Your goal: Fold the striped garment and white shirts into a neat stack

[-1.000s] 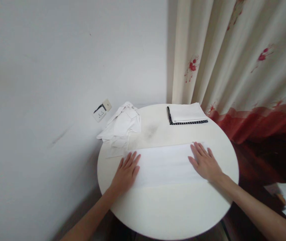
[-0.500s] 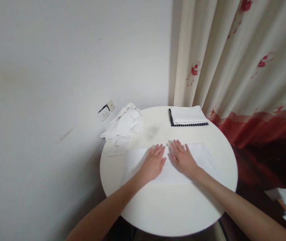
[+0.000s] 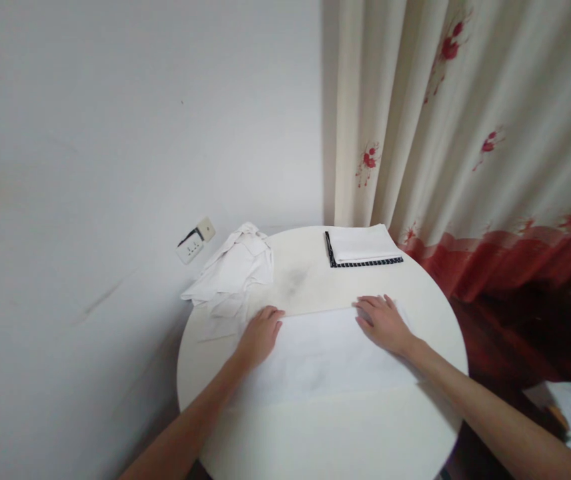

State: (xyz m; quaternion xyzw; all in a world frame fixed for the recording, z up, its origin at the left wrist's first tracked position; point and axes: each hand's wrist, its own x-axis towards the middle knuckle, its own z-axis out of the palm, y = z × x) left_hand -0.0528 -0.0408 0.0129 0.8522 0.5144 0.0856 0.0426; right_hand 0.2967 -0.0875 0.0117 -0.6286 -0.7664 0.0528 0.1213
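A white cloth [image 3: 323,357], folded into a long rectangle, lies flat across the round white table [image 3: 335,437]. My left hand [image 3: 261,335] rests palm down near the cloth's far left corner, its fingers laid out. Toward the far right part of the same cloth, my right hand [image 3: 383,325] lies palm down with fingers stretched and slightly apart. Neither hand grips anything. The bare stretch of cloth between them looks mostly smooth. Its left and right ends are partly covered by my hands and forearms.
A crumpled white cloth [image 3: 245,263] sits at the table's far left, by the wall. Another folded white cloth [image 3: 363,243] lies on a black patterned piece [image 3: 369,263] at the back right. Wall sockets [image 3: 191,247] and a curtain [image 3: 365,87] border the table.
My hands have spread apart from the cloth's middle, the left going left and the right going right, both still flat on it. The camera view has shifted a little.
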